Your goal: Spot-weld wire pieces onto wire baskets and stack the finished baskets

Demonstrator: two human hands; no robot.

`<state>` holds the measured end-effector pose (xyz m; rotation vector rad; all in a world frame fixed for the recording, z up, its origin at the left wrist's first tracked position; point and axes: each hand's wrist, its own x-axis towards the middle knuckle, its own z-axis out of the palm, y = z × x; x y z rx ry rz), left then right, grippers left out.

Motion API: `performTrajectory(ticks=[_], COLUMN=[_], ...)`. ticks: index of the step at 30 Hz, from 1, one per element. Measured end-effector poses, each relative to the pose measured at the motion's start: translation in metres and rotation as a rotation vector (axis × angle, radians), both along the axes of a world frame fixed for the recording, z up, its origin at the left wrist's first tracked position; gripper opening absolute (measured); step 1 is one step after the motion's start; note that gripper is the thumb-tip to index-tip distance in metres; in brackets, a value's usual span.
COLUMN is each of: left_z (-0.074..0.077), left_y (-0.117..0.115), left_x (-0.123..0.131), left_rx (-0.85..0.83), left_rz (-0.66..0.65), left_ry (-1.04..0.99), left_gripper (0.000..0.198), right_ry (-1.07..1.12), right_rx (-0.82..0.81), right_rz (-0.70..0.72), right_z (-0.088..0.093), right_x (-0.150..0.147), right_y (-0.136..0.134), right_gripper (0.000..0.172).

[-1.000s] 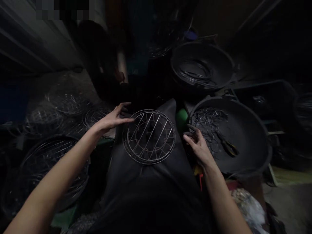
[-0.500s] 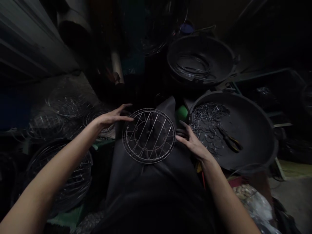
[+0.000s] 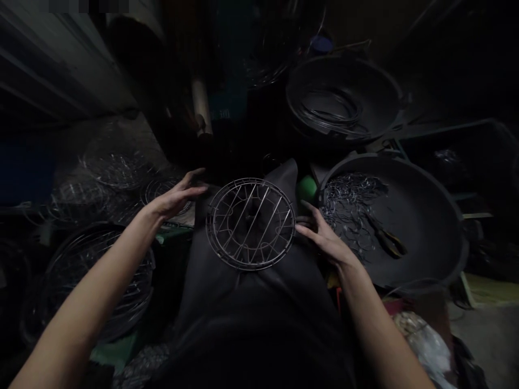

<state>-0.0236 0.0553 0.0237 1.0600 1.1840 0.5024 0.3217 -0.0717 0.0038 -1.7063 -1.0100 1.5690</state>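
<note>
A round metal wire rack (image 3: 253,222) with straight bars across it and curved wire loops beneath lies over the dark cloth (image 3: 259,319) on my lap. My left hand (image 3: 178,195) is off its left side, fingers apart and holding nothing. At the right rim is my right hand (image 3: 322,232), its fingers spread and the tips at or very near the wire; whether they touch I cannot tell. Close to the right hand stands a wide dark pan (image 3: 430,216) with many small bent wire pieces (image 3: 348,197) and pliers with dark and yellow handles (image 3: 389,242).
Behind is another dark pan (image 3: 377,81) with coiled wire (image 3: 328,108). A green round object (image 3: 307,188) sits beside the cloth. On the left are a stack of wire racks (image 3: 101,281) and loose wire frames (image 3: 113,167). A plastic bag (image 3: 425,340) lies at lower right.
My left hand has moved left, away from the rack's rim. My right hand stays by the right side. The whole view has shifted slightly.
</note>
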Motion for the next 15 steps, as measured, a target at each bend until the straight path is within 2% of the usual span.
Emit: performTrajectory(ticks=[5, 9, 12, 15], left_z=[-0.007, -0.015, -0.019, -0.019], left_y=[-0.034, -0.066, -0.084, -0.096], left_x=[-0.02, -0.03, -0.033, -0.028], left_rx=[-0.066, -0.113, -0.135, -0.124], left_rz=[0.151, 0.254, 0.284, 0.259], left_ry=[0.011, -0.057, -0.09, -0.105], left_gripper=[0.082, 0.081, 0.079, 0.086], right_ry=[-0.048, -0.195, -0.237, -0.245], right_rx=[-0.022, -0.105, -0.157, -0.201], right_rz=[0.048, 0.038, 0.048, 0.028], right_z=[0.001, -0.002, -0.002, 0.004], right_x=[0.0, 0.002, 0.0, -0.007], right_y=[0.003, 0.005, 0.01, 0.01], right_gripper=[0.095, 0.099, 0.099, 0.102])
